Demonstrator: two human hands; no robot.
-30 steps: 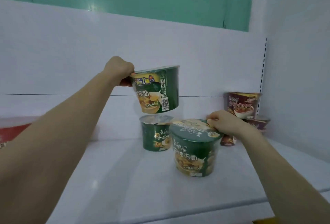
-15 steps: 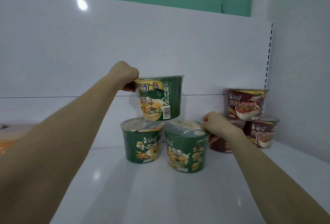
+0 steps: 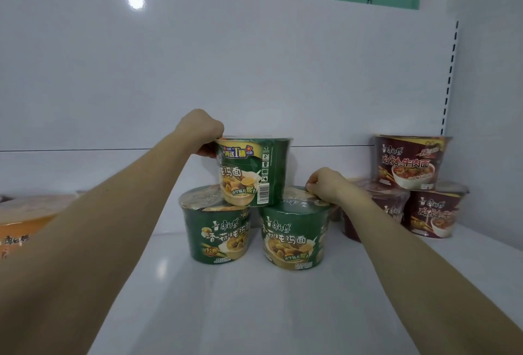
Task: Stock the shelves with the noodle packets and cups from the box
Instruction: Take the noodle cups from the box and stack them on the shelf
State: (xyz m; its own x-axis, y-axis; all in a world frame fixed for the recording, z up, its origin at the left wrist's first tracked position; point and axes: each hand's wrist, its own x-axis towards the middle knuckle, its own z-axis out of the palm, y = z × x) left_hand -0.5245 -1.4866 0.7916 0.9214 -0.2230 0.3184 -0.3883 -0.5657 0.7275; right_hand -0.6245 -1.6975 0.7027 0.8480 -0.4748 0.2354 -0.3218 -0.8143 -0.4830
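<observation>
Two green noodle cups stand side by side on the white shelf (image 3: 254, 312): the left one (image 3: 216, 234) and the right one (image 3: 294, 237). A third green cup (image 3: 253, 169) sits on top, straddling the two. My left hand (image 3: 201, 132) grips the top cup's left rim. My right hand (image 3: 324, 185) pinches the right lower cup's lid at its far edge. Both forearms reach in from the bottom corners.
Three dark red noodle cups are stacked at the back right: one on top (image 3: 411, 161), two below (image 3: 434, 213) (image 3: 373, 213). An orange packet (image 3: 19, 230) lies at the left edge behind my left arm. The shelf's white back panel and a slotted upright (image 3: 450, 77) close the space.
My left hand has lowered the top green cup until it rests across the two lower cups. My right hand has slid the right lower cup back beside the left one.
</observation>
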